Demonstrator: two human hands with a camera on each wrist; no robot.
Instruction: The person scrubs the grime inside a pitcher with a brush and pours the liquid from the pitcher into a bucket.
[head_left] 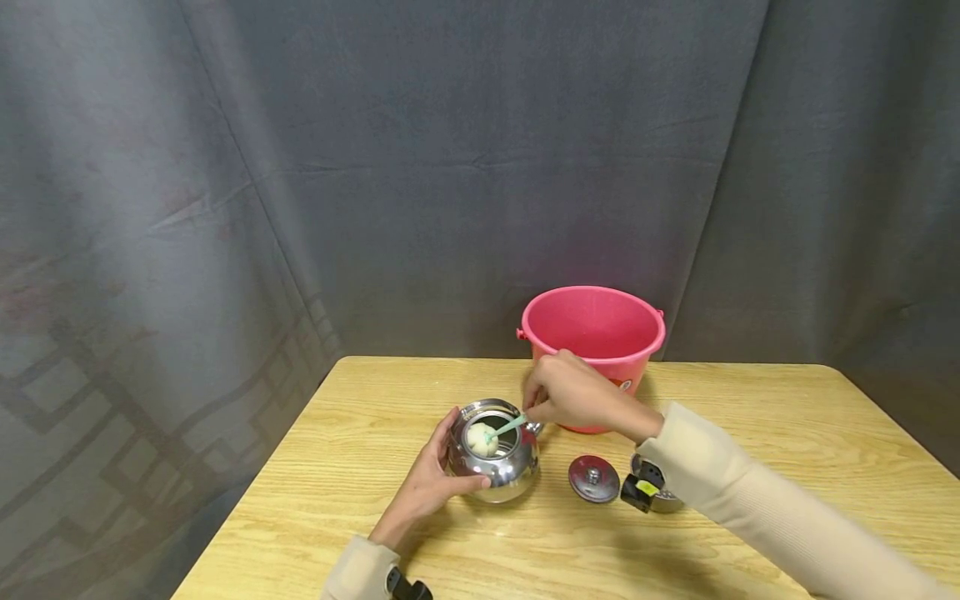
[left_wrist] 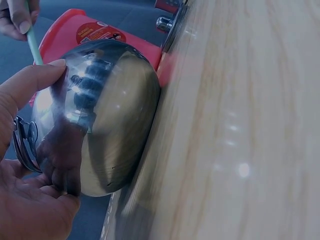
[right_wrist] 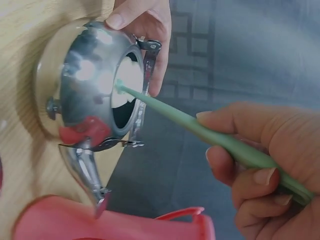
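A shiny stainless steel kettle (head_left: 504,481) with a spout sits on the table, its round mouth uncovered. My left hand (head_left: 431,490) grips the kettle's side, thumb on the near face and fingers around the left. Between the fingers and thumb of my right hand (right_wrist: 265,160) is the green handle of a sponge brush (right_wrist: 175,116). Its white sponge head (head_left: 481,439) is at the kettle's mouth, partly inside. The metal kettle lid (head_left: 593,479) lies on the table to the right, knob upward.
Behind my right hand stands a pink bucket (head_left: 647,354) near the table's back edge. A round metal item (head_left: 666,502) beside the lid is mostly hidden by my right wrist camera. Grey curtains (head_left: 480,167) hang behind the wooden table (head_left: 360,433).
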